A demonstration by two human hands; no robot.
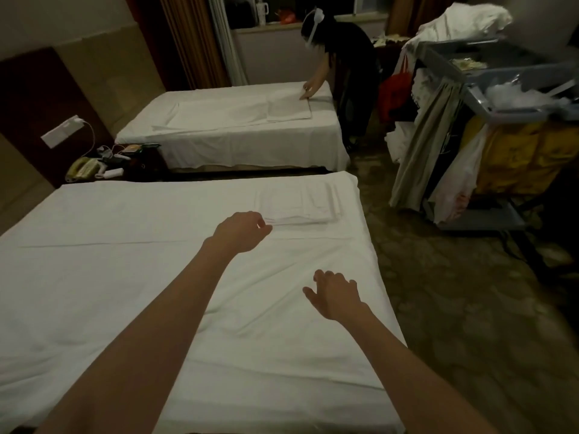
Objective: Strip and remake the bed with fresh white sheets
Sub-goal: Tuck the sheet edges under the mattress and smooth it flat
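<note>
Both arms stretched over the near bed [94, 245], white sheet [266, 324] spread flat. Left hand [241, 230] at the edge of the folded linen [297, 202] near the foot, fingers curled; grasp unclear. Right hand [335, 296] hovering, fingers loosely spread, holding nothing. Second person [344, 57] at the far bed [232, 126]; cart [501, 89] on the right.

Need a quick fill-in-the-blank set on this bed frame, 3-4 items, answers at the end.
1. The folded white sheet lies on the near bed, toward its ____ end.
2. The left hand reaches toward the ____ sheet's near edge.
3. The right hand hovers with its fingers ____ and holds nothing.
4. A second person bends over the ____ bed, hands on another folded sheet.

Missing words: far; folded; spread; far
</note>
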